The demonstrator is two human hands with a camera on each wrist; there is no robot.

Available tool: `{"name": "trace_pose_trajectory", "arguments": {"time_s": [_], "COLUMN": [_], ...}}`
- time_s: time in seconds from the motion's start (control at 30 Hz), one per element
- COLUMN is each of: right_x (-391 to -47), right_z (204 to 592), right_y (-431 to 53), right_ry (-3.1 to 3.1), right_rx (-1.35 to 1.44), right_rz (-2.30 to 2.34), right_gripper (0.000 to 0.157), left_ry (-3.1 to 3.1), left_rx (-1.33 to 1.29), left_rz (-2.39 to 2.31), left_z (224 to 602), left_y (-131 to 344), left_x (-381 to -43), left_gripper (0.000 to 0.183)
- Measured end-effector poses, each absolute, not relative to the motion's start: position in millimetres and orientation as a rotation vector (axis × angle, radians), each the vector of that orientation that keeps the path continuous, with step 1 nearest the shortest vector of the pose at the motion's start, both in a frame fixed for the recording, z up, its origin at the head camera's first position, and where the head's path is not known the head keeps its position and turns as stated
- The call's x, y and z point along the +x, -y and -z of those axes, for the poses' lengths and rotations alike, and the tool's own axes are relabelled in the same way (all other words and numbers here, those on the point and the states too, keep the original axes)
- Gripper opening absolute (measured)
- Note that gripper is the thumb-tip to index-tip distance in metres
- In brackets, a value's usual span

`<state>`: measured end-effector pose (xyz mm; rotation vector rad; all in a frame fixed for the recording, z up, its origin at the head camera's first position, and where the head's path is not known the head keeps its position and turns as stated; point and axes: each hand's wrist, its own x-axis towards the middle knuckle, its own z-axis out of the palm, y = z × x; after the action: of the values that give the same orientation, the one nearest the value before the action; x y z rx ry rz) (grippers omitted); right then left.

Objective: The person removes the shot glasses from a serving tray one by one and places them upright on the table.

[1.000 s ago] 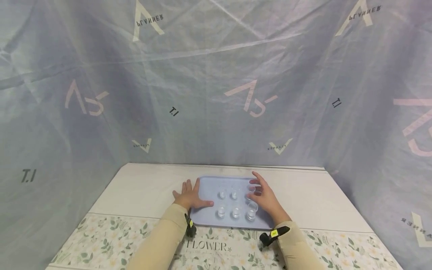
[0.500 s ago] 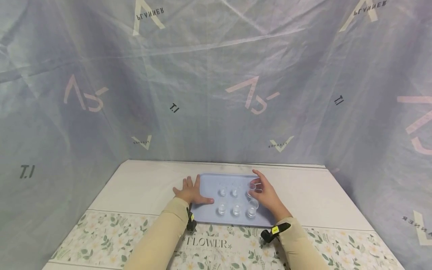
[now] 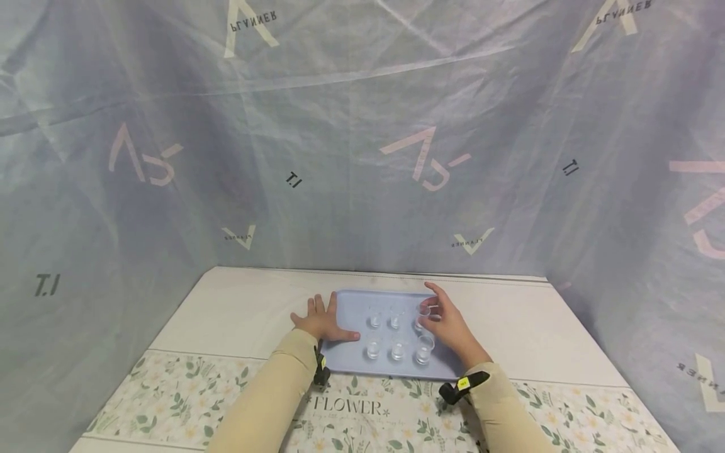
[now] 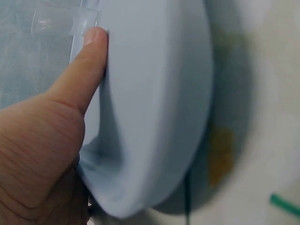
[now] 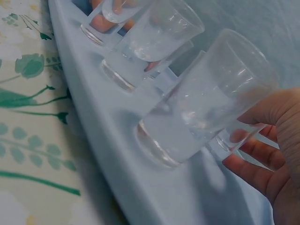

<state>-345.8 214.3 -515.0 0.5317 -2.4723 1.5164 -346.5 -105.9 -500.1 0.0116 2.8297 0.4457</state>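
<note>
Several clear shot glasses stand upright in two rows on a pale blue tray (image 3: 351,365). My left hand (image 3: 321,324) lies over the tray's left edge, fingers spread and thumb straight. In the left wrist view the thumb (image 4: 77,77) reaches along the inside of the tray, its tip overlapping a glass (image 4: 63,21). My right hand (image 3: 451,328) holds the back right shot glass (image 3: 419,325) between thumb and fingers. The front right glass (image 5: 197,108) stands nearest the right wrist camera and partly hides the held one.
The front middle glass (image 3: 398,351) and front left glass (image 3: 372,350) stand beside the front right one. A floral cloth printed FLOWER (image 3: 348,408) runs along the near side of the white table (image 3: 249,314). Grey-blue curtains (image 3: 340,126) enclose the back and sides.
The right hand's fingers have closed in on the back right glass and now hold it. The left hand stays at the tray's edge. The head view has tilted slightly.
</note>
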Motion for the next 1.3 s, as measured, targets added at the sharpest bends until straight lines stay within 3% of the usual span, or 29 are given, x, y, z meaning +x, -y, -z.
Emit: {"name": "trace_pose_trajectory", "arguments": {"time_s": [0.3,0.7,1.13,1.3], "right_x": [-348.2,-351.2,-348.9,-335.5], "right_z": [507.0,502.8,497.9,478.8], "right_y": [-217.9,-225.4,-227.5,-225.7], "right_ry": [2.399,2.353,2.337,2.33], "right_rx": [0.535,0.528,0.506,0.53], "right_rz": [-1.559,-1.541,-1.544,-1.575], "right_gripper": [0.09,0.089,0.087,0.084], "left_ry": [-2.832,-2.85,-2.865,-2.866], "left_rx": [0.004,0.021,0.033,0.036], "left_rz": [-0.451,-0.463,-0.454,-0.451], "left_z": [519.3,492.1,490.9,492.0], "left_y": [109.0,104.4,105.4,106.4], "left_x": [-358.2,-337.4,-335.5,-336.2], "left_gripper": [0.135,0.126,0.124,0.125]}}
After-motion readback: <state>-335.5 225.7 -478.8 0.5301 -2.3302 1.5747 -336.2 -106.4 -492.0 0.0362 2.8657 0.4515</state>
